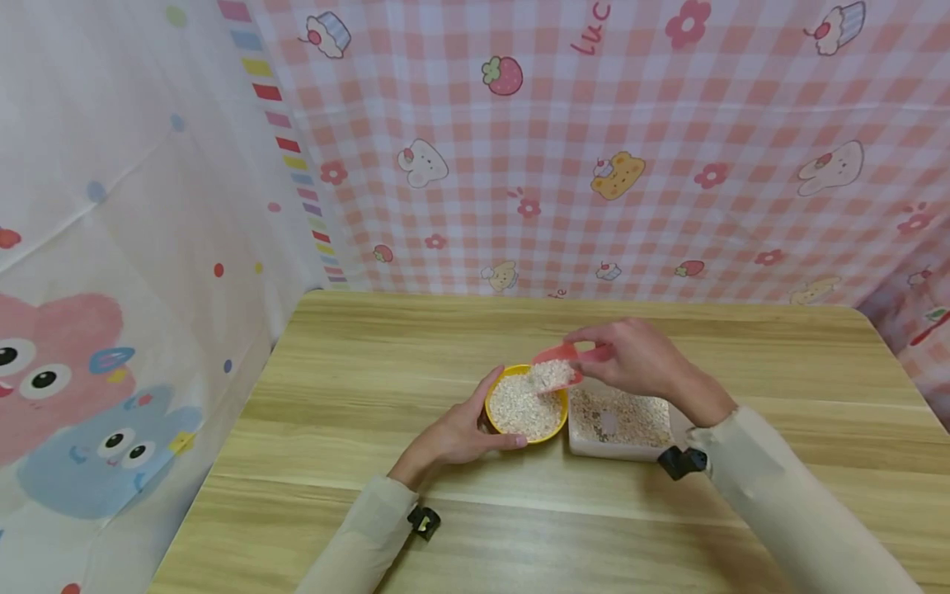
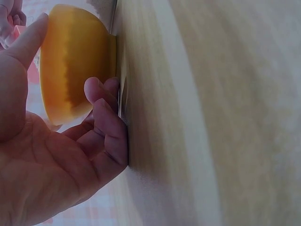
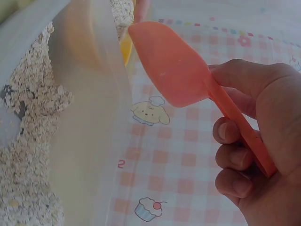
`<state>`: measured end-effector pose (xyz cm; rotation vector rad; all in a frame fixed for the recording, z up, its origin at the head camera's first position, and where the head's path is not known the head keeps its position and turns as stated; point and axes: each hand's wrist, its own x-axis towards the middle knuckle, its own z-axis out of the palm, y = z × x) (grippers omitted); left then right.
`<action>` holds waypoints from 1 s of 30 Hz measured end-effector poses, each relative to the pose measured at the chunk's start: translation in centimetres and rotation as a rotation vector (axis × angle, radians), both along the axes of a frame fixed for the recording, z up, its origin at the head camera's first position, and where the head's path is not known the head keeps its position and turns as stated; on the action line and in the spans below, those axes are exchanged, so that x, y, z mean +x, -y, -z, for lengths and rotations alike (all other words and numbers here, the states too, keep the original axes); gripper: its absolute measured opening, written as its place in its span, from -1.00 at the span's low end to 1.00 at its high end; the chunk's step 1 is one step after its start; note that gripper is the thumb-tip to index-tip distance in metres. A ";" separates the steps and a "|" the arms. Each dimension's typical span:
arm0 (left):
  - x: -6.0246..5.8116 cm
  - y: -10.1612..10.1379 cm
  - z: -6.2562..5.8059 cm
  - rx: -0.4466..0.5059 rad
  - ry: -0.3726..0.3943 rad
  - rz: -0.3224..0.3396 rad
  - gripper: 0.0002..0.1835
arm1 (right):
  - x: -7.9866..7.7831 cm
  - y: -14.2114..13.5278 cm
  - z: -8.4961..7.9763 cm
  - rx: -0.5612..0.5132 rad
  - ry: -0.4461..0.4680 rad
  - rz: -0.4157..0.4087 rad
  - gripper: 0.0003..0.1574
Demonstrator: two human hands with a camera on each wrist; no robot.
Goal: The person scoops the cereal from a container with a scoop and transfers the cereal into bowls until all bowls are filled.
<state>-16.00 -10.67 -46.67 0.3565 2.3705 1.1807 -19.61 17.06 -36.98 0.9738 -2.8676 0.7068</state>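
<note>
On the table, my left hand holds a yellow bowl with pale oat flakes spread broadly inside it. The thumb lies along the near rim, and the other fingers reach round the left side and low down by its base. My right hand grips the handle of a translucent red-orange scoop. In the head view, the scoop is heaped with flakes and tilts over the bowl's right rim. The right wrist view shows only its underside, with the fingers curled round the handle.
A clear plastic box of oat flakes stands close to the bowl's right side, beneath the right hand. The wooden table ends at a pink checked curtain behind. A white printed curtain hangs on the left.
</note>
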 end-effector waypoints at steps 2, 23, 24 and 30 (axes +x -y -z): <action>0.0 0.0 0.0 -0.001 0.000 -0.001 0.18 | 0.1 -0.1 0.0 0.008 -0.002 -0.003 -0.57; 0.0 -0.1 0.1 0.003 0.009 -0.010 0.19 | 1.5 -0.2 -1.3 0.125 -0.164 -0.071 -0.66; 0.0 -0.1 0.1 0.003 0.008 -0.010 0.19 | 1.6 -0.3 -1.4 0.128 -0.167 -0.069 -0.66; 0.0 0.0 0.0 0.005 0.000 -0.007 0.19 | 1.9 -0.8 -1.8 0.125 -0.173 -0.063 -0.67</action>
